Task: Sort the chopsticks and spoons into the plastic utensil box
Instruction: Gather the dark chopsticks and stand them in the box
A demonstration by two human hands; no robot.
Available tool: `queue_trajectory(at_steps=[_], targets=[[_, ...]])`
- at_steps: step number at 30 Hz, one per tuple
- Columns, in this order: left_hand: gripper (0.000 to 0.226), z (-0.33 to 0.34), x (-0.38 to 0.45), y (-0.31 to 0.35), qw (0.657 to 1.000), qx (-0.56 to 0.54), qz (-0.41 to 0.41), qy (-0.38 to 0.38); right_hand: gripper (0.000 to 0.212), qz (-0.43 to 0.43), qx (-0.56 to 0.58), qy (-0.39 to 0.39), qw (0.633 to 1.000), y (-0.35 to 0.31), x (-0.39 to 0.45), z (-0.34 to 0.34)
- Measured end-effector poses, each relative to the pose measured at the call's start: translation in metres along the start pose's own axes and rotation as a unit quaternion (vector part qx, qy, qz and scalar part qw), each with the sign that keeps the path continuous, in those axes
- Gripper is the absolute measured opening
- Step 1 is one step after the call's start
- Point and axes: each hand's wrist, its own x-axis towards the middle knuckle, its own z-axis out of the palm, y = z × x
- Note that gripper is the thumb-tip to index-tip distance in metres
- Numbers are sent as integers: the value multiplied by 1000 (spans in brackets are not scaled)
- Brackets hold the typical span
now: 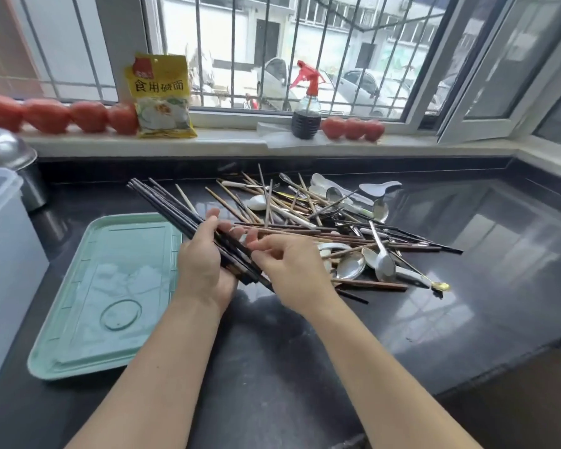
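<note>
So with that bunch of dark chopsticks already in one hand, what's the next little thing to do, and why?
Probably the right hand should pull another dark chopstick from the pile and add it to the bundle the left hand grips. Its fingers are already at the bundle's lower end, and similar dark sticks lie mixed among spoons beside it.

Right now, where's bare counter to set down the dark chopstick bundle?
Bare black counter lies right of the utensil pile, out to the edge. Another patch lies in front, between the forearms and below the green tray. Crowded: the pile behind the right hand; the left hand holds the dark chopsticks over the tray's corner.
</note>
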Motion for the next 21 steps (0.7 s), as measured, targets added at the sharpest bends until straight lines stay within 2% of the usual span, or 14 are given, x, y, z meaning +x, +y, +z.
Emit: queue_trajectory(at_steps=[3, 5, 7, 9, 11, 12, 14, 18, 21], targets=[[14, 5, -3, 9, 992, 46, 106, -44, 17, -13, 31, 82, 996, 3, -14, 3], [18, 8, -6, 15, 969, 128, 199, -73, 15, -27, 63, 161, 984, 8, -23, 2], [19, 9, -11, 15, 926, 241, 271, -106, 15, -56, 51, 216, 973, 17, -28, 0], [17, 7, -15, 4, 869, 367, 309, -124, 14, -81, 27, 243, 966, 26, -30, 0], [17, 1, -17, -13, 824, 462, 307, -121, 13, -93, 12, 251, 963, 32, -31, 1], [18, -3, -17, -22, 815, 487, 294, -112, 13, -91, 14, 252, 963, 34, -30, 1], [21, -11, -14, -33, 820, 498, 265, -90, 13, -79, 22, 256, 963, 38, -28, 0], [16, -16, -7, -32, 866, 438, 236, -44, 13, -57, 20, 246, 967, 35, -30, -4], [17, -15, -7, -35, 873, 426, 225, -70, 14, -93, -52, 286, 952, 38, -18, -39]])
